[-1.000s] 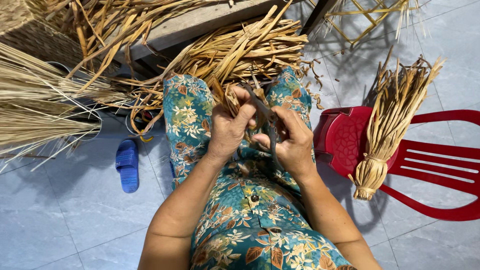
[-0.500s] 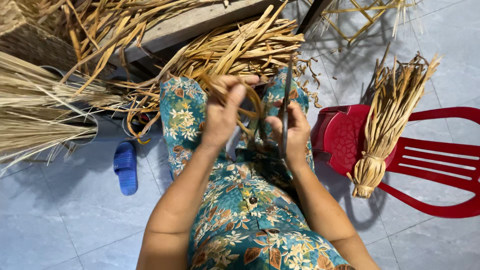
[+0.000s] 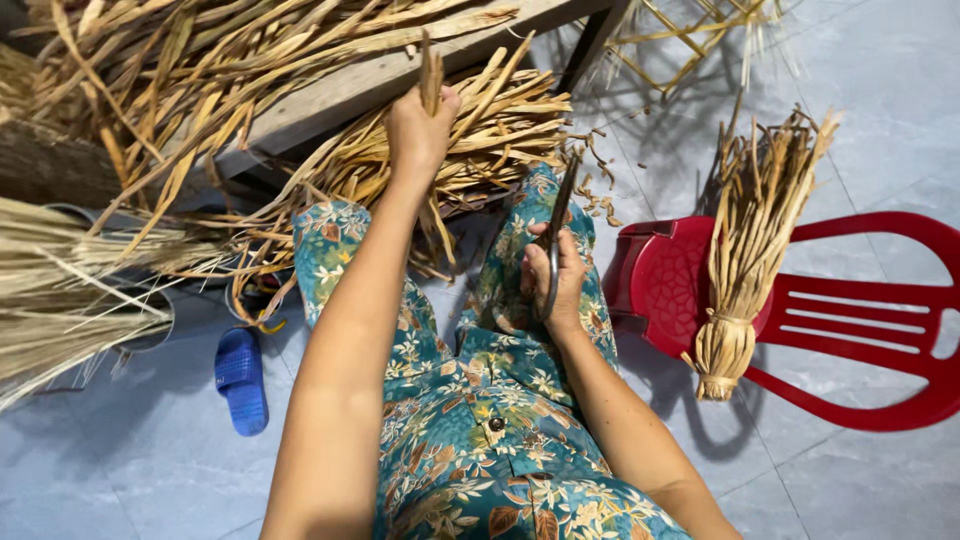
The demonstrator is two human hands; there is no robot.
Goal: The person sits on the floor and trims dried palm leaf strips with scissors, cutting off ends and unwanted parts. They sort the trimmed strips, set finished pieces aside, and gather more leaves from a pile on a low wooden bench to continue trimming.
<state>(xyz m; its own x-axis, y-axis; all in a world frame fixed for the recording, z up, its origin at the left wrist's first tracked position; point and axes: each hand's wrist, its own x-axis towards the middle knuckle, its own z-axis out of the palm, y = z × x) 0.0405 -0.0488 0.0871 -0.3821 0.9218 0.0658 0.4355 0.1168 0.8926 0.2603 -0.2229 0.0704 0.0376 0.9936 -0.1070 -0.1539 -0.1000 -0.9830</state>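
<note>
Left hand (image 3: pixel 420 125): raised far ahead, fingers clenched around a strip (image 3: pixel 431 70) of dry leaf, which stands up out of the fist
Right hand (image 3: pixel 553 280): low on the right knee, wrapped around scissors (image 3: pixel 556 235); the blades point up and away and look closed, though I cannot tell this for sure
Strip: far from the body, over the pile (image 3: pixel 450 150) of the same leaves, well apart from the scissors
Look of the strip: flat, narrow, yellow-brown, dry and stiff; the top end seems cut square; only the short part above the fist shows
How to do it well: in my judgement the grip should stay close to the strip's end so it does not bend or split, and the scissors should rest with the points away from the leg while the other hand works
Pile: many long dry leaves, lying across from left to right, just beyond the knees
Plank (image 3: pixel 380 85): wooden, behind the pile, with more leaves over it
Chair (image 3: pixel 850 320): red plastic, lying on the right, with a tied bundle (image 3: pixel 745 260) across it
Sandal (image 3: pixel 242 378): blue, on the tile floor at the near left
Fibres (image 3: pixel 70 290): pale thin stalks, at the far left edge
</note>
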